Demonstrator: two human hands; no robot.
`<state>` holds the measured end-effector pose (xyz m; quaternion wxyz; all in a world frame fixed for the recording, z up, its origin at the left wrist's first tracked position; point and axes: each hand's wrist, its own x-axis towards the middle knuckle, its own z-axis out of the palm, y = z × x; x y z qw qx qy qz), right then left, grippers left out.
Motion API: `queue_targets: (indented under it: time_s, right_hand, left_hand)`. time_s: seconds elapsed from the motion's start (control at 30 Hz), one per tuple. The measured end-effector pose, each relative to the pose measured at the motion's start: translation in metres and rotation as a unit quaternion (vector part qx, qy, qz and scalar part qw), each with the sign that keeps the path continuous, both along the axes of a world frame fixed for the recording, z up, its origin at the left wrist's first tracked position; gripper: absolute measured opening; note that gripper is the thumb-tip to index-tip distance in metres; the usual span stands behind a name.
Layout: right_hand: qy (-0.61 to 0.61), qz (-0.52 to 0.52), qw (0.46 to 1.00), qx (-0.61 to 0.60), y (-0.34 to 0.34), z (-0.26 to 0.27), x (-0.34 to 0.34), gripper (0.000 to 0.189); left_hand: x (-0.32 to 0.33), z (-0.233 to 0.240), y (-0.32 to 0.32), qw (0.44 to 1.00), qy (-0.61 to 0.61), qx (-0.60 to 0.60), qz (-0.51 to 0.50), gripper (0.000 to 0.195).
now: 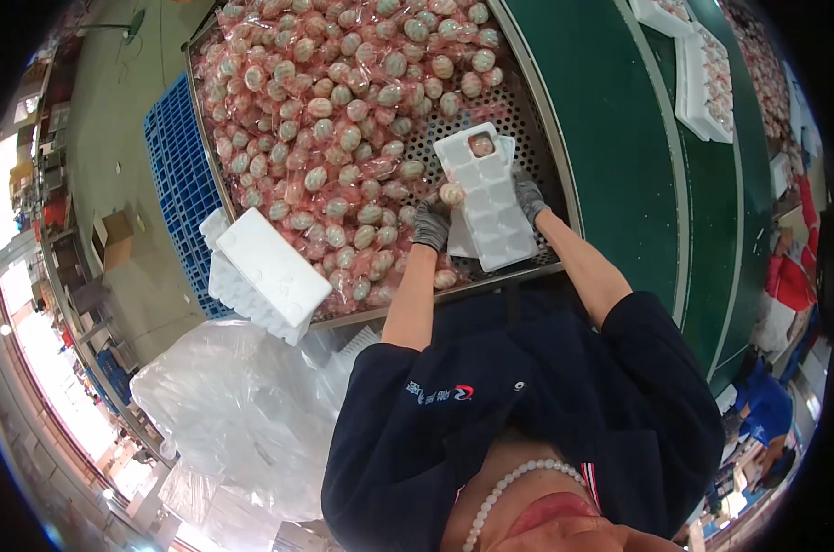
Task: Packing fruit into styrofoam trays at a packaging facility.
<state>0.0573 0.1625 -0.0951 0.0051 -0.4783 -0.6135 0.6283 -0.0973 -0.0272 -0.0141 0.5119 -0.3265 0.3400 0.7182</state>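
Observation:
A white foam tray (pixel 498 207) with square pockets is tilted over the perforated metal bin. My right hand (pixel 529 199), in a grey glove, grips its right edge. One striped ball (pixel 481 145) sits in a pocket at its far end; the other visible pockets hold nothing. At the tray's left edge, my gloved left hand (pixel 431 225) has a wrapped striped ball (pixel 451 194) at its fingertips. Part of another white foam piece (pixel 461 237) shows beneath the tray. Many striped balls in pinkish clear film (pixel 334 138) are heaped left of my hands.
Stacked white foam trays (pixel 273 265) rest on the bin's near left corner, above a large clear plastic bag (pixel 231 407). Blue plastic grating (pixel 182 186) stands left. Along the right runs a green conveyor belt (pixel 610 124); filled foam trays (pixel 704 83) lie beyond it. Other people work far right.

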Motion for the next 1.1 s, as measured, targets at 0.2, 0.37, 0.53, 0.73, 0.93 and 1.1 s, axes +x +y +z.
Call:
queue_targets:
  time_s: [0.2,0.37,0.53,0.73,0.93,1.1]
  right_hand:
    - [-0.191,-0.004,0.982,-0.010,-0.038,0.075,-0.051,0.084]
    - [-0.174,0.053,0.982,0.040,-0.019,0.080,-0.027,0.074]
    - [0.080,0.042,0.968,0.234,-0.029,0.154,-0.044,0.035]
    - [0.196,-0.006,0.959,-0.203,-0.046,0.169,-0.059,0.039]
    - [0.162,-0.117,0.962,-0.185,-0.033,0.179,-0.044,0.037]
    - [0.176,-0.164,0.943,-0.228,-0.019,0.176,-0.037,0.035]
  left_hand:
    - [0.018,-0.017,-0.030,0.991,-0.019,0.103,0.080,0.041]
    - [0.038,0.008,-0.016,0.987,0.081,0.080,0.113,0.032]
    - [0.010,0.039,-0.023,0.984,0.164,0.038,0.067,0.033]
    - [0.013,0.090,0.018,0.949,0.291,0.041,-0.113,0.019]
    - [0.001,0.064,0.043,0.836,0.521,-0.169,-0.043,0.013]
    - [-0.033,0.008,0.038,0.636,0.554,-0.411,-0.348,0.073]
